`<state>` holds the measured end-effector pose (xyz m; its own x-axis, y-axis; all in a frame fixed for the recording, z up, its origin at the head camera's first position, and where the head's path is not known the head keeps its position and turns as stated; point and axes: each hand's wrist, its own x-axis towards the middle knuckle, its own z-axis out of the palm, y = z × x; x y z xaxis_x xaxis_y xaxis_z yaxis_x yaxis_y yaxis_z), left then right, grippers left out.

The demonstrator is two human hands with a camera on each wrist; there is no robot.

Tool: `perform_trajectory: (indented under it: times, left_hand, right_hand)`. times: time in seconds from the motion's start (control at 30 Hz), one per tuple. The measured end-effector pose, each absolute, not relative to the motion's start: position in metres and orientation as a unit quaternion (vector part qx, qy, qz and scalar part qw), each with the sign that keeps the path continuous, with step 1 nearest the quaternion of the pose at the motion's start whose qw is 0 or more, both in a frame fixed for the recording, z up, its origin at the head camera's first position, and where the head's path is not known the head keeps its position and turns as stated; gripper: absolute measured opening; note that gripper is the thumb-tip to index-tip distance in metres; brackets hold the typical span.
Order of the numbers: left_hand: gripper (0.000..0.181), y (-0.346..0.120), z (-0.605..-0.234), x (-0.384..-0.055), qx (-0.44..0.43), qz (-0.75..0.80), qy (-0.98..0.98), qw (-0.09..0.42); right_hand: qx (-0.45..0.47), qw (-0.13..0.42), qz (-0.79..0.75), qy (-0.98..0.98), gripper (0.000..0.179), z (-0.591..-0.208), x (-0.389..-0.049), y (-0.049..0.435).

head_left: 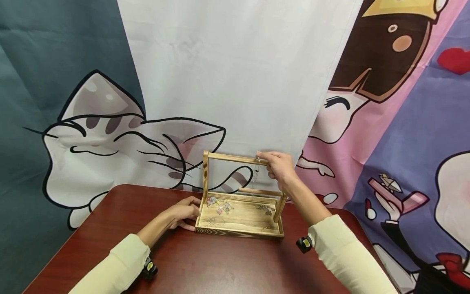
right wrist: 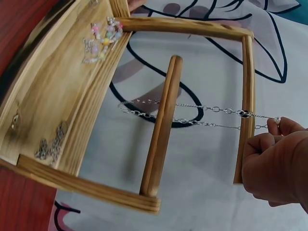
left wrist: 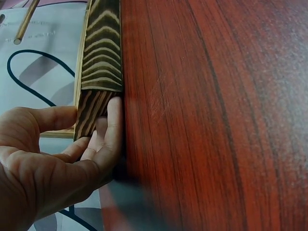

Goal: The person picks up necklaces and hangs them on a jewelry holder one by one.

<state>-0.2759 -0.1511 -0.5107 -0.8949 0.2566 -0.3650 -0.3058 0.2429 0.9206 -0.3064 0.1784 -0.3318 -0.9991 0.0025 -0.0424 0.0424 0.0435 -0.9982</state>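
Observation:
A wooden jewelry stand (head_left: 238, 234) with a shallow tray base, a top bar and a shorter lower bar stands on the table. In the head view my left hand (head_left: 182, 213) grips the tray's left end; the left wrist view shows the thumb on its upper edge and fingers around the corner. My right hand (head_left: 280, 167) is at the right part of the top bar, pinching a silver chain (right wrist: 216, 109) at one end. The chain hangs in a long loop at the top bar and passes the lower bar (right wrist: 163, 120).
Inside the tray lie a pastel beaded bracelet (head_left: 220, 205) at the left and a small heap of silver chain (right wrist: 53, 144) at the right. The stand is near the back of the red-brown table (head_left: 220, 261). Right behind hangs a printed cloth (head_left: 227, 81).

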Motion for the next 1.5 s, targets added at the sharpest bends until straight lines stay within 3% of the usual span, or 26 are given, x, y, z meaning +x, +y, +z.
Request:
perform_trajectory:
  times: [0.3, 0.87, 1.1, 1.5]
  left_hand:
    - [0.057, -0.152, -0.506, -0.275, -0.019, 0.617, 0.752, 0.23]
    - [0.057, -0.152, -0.505, -0.277, -0.026, 0.613, 0.752, 0.239]
    - [0.058, -0.152, -0.504, -0.278, -0.028, 0.615, 0.75, 0.242]
    - [0.059, -0.153, -0.506, -0.277, -0.023, 0.615, 0.75, 0.245]
  right_hand:
    - [0.012, 0.016, -0.686, 0.727, 0.035, -0.333, -0.305, 0.15]
    - [0.003, 0.004, -0.655, 0.755, 0.021, -0.335, -0.305, 0.096]
    - [0.001, 0.024, -0.662, 0.749, 0.02, -0.339, -0.303, 0.073]
    - [-0.019, 0.019, -0.646, 0.763, 0.023, -0.354, -0.302, 0.062]
